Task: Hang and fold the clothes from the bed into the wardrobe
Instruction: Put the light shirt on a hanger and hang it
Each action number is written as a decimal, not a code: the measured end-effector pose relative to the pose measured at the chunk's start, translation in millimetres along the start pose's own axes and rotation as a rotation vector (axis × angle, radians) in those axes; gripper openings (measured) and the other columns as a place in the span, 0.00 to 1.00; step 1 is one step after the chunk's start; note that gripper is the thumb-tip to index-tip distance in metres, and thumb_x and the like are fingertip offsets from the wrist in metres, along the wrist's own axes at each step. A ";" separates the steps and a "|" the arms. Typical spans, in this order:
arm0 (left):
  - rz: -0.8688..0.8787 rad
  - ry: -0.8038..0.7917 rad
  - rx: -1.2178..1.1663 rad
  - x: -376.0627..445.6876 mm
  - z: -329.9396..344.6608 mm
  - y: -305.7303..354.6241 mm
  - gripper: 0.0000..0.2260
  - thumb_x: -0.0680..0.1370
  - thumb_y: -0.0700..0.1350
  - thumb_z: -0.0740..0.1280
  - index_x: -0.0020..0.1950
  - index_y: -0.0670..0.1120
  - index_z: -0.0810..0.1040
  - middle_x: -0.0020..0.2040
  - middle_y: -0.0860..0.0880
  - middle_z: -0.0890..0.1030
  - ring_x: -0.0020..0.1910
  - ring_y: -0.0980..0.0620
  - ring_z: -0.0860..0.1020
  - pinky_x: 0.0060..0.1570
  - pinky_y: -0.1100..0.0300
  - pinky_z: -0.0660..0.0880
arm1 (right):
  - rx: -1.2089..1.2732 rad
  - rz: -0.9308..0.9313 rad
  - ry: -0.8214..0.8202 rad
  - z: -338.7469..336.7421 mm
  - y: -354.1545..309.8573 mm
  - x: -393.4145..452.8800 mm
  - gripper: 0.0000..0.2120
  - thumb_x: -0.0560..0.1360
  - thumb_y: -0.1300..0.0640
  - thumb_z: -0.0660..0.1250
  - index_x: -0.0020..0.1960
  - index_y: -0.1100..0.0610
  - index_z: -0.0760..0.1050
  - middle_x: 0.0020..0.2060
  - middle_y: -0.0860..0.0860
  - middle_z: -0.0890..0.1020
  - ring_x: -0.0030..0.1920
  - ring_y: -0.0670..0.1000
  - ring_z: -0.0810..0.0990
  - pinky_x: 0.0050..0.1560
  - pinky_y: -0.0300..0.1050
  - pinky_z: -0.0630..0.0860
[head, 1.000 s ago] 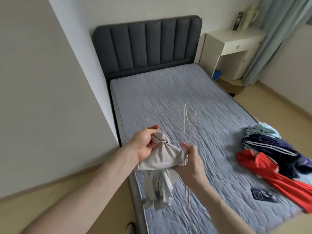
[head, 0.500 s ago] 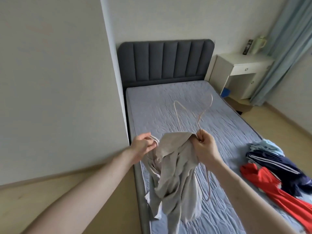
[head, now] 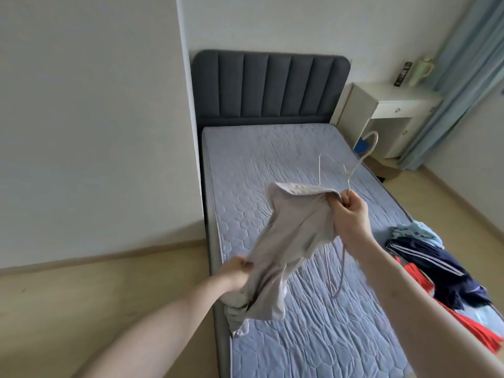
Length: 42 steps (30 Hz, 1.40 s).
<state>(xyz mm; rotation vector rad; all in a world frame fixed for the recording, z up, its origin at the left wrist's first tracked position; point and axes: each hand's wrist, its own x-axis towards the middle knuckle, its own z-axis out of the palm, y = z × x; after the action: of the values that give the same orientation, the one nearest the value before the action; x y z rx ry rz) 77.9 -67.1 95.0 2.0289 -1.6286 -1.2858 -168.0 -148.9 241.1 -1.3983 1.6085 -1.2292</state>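
Gripping the grey top [head: 297,236] low with the left hand [head: 237,271], the person's right hand [head: 351,211] clutches its collar and a wire hanger [head: 362,159] (over the bed [head: 259,165]).

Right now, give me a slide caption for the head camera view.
Left hand and right hand work a grey garment onto a wire hanger above the bed.
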 end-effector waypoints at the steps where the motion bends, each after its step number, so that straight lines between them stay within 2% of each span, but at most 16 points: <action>1: 0.000 0.064 -0.077 1.5 -4.4 -5.6 0.16 0.85 0.52 0.59 0.52 0.43 0.81 0.48 0.40 0.84 0.47 0.44 0.82 0.42 0.53 0.74 | -0.068 -0.025 0.000 -9.7 8.0 6.4 0.20 0.79 0.58 0.68 0.36 0.50 0.59 0.29 0.46 0.63 0.27 0.43 0.60 0.28 0.40 0.60; 4: 0.073 0.242 -0.207 2.8 -11.1 -11.0 0.16 0.85 0.48 0.60 0.39 0.47 0.76 0.32 0.53 0.78 0.36 0.52 0.75 0.35 0.60 0.69 | -0.242 -0.012 -0.045 -40.6 53.6 22.0 0.21 0.77 0.63 0.68 0.36 0.52 0.58 0.30 0.50 0.62 0.33 0.50 0.61 0.35 0.48 0.59; 6: 0.132 0.286 -0.272 1.9 1.1 -0.7 0.16 0.85 0.49 0.63 0.39 0.46 0.76 0.31 0.55 0.74 0.32 0.56 0.71 0.36 0.58 0.66 | -0.316 0.043 -0.070 -56.2 95.0 25.9 0.21 0.77 0.65 0.67 0.36 0.53 0.58 0.30 0.51 0.62 0.35 0.51 0.60 0.36 0.50 0.58; 9: 0.172 0.103 -0.147 3.0 55.5 20.7 0.19 0.83 0.59 0.62 0.41 0.46 0.70 0.31 0.53 0.70 0.30 0.55 0.66 0.34 0.54 0.62 | -0.435 0.118 -0.123 -64.6 154.1 28.6 0.20 0.77 0.65 0.67 0.35 0.54 0.59 0.28 0.50 0.65 0.34 0.52 0.61 0.33 0.50 0.58; 11: 0.159 -0.068 0.042 1.2 101.5 26.1 0.16 0.79 0.63 0.61 0.43 0.51 0.70 0.34 0.53 0.74 0.32 0.56 0.72 0.34 0.55 0.66 | -0.519 0.150 -0.218 -62.4 190.3 26.2 0.19 0.75 0.65 0.67 0.35 0.54 0.59 0.27 0.51 0.67 0.32 0.53 0.61 0.32 0.49 0.58; 14: 0.153 -0.206 0.152 -5.9 156.2 23.6 0.10 0.79 0.55 0.59 0.38 0.57 0.68 0.36 0.54 0.74 0.36 0.53 0.74 0.36 0.54 0.69 | -0.606 0.204 -0.349 -60.6 237.1 18.6 0.15 0.73 0.66 0.65 0.36 0.55 0.61 0.29 0.52 0.71 0.31 0.53 0.66 0.31 0.47 0.59; 21: 0.052 -0.357 0.275 -29.7 218.9 -9.5 0.17 0.80 0.50 0.60 0.34 0.47 0.61 0.30 0.51 0.67 0.29 0.52 0.66 0.31 0.54 0.58 | -0.663 0.299 -0.455 -56.2 301.7 -2.6 0.13 0.66 0.70 0.61 0.34 0.55 0.62 0.27 0.51 0.70 0.30 0.53 0.66 0.31 0.45 0.60; 23: -0.063 -0.319 0.269 -29.3 230.8 -28.9 0.15 0.80 0.49 0.60 0.35 0.46 0.65 0.34 0.51 0.73 0.34 0.48 0.74 0.34 0.52 0.66 | -0.664 0.327 -0.497 -52.0 320.0 -10.3 0.13 0.64 0.71 0.61 0.33 0.55 0.62 0.27 0.50 0.71 0.30 0.53 0.67 0.31 0.45 0.61; 25: -0.189 -0.254 0.222 -24.8 235.4 -49.4 0.12 0.80 0.47 0.59 0.37 0.47 0.70 0.41 0.50 0.78 0.44 0.44 0.79 0.46 0.49 0.76 | -0.664 0.340 -0.519 -48.1 335.8 -15.7 0.14 0.64 0.71 0.62 0.33 0.55 0.62 0.27 0.50 0.71 0.30 0.54 0.67 0.31 0.45 0.60; 27: -0.291 -0.139 0.101 -12.2 237.7 -72.3 0.09 0.82 0.45 0.59 0.43 0.49 0.75 0.49 0.47 0.80 0.52 0.43 0.79 0.52 0.51 0.76 | -0.638 0.344 -0.509 -44.2 352.1 -17.7 0.15 0.67 0.69 0.65 0.34 0.54 0.61 0.27 0.50 0.70 0.31 0.54 0.66 0.31 0.46 0.60; 29: -0.411 0.013 -0.041 3.0 231.4 -93.2 0.08 0.85 0.43 0.58 0.51 0.46 0.76 0.50 0.45 0.79 0.51 0.43 0.78 0.43 0.56 0.71 | -0.625 0.313 -0.509 -36.8 363.6 -14.9 0.19 0.73 0.63 0.69 0.33 0.54 0.60 0.27 0.51 0.68 0.31 0.53 0.64 0.31 0.47 0.60; 32: -0.539 0.184 -0.091 32.6 212.3 -121.4 0.06 0.85 0.42 0.59 0.50 0.45 0.73 0.43 0.48 0.75 0.44 0.44 0.74 0.36 0.54 0.64 | -0.587 0.317 -0.536 -22.7 371.6 -11.5 0.23 0.74 0.58 0.74 0.32 0.54 0.60 0.27 0.51 0.66 0.30 0.51 0.62 0.30 0.46 0.61; 35: -0.540 0.417 -0.168 77.9 186.4 -137.1 0.03 0.82 0.39 0.64 0.50 0.45 0.75 0.47 0.46 0.79 0.48 0.42 0.78 0.47 0.51 0.73 | -0.438 0.480 -0.575 2.5 370.9 -2.7 0.25 0.75 0.53 0.75 0.32 0.52 0.60 0.28 0.51 0.66 0.28 0.48 0.65 0.28 0.39 0.66; 37: -0.535 0.516 -0.216 104.8 172.6 -133.2 0.05 0.81 0.40 0.67 0.56 0.43 0.77 0.54 0.46 0.78 0.52 0.43 0.78 0.55 0.50 0.76 | -0.205 0.647 -0.554 17.3 361.3 0.6 0.25 0.76 0.53 0.75 0.33 0.51 0.60 0.29 0.52 0.67 0.30 0.50 0.68 0.31 0.44 0.68; 39: -0.472 0.481 -0.262 119.6 168.3 -122.4 0.06 0.79 0.37 0.67 0.53 0.45 0.75 0.52 0.47 0.78 0.49 0.44 0.78 0.54 0.50 0.75 | 0.008 0.771 -0.520 31.5 348.4 5.1 0.23 0.78 0.55 0.74 0.33 0.51 0.63 0.28 0.49 0.70 0.27 0.48 0.70 0.27 0.40 0.70; 42: -0.337 0.164 -0.103 113.7 180.5 -94.6 0.05 0.76 0.40 0.68 0.49 0.49 0.78 0.47 0.49 0.82 0.48 0.44 0.81 0.52 0.52 0.79 | 0.222 0.871 -0.510 47.5 323.0 8.7 0.24 0.81 0.62 0.69 0.34 0.50 0.59 0.28 0.49 0.68 0.24 0.45 0.66 0.21 0.36 0.65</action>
<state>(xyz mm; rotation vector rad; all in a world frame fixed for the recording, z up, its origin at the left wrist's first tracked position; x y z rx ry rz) 6.0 -75.4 -126.9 2.3441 -1.1604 -1.2346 -237.8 -173.6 -77.0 -0.6447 1.4007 -0.4579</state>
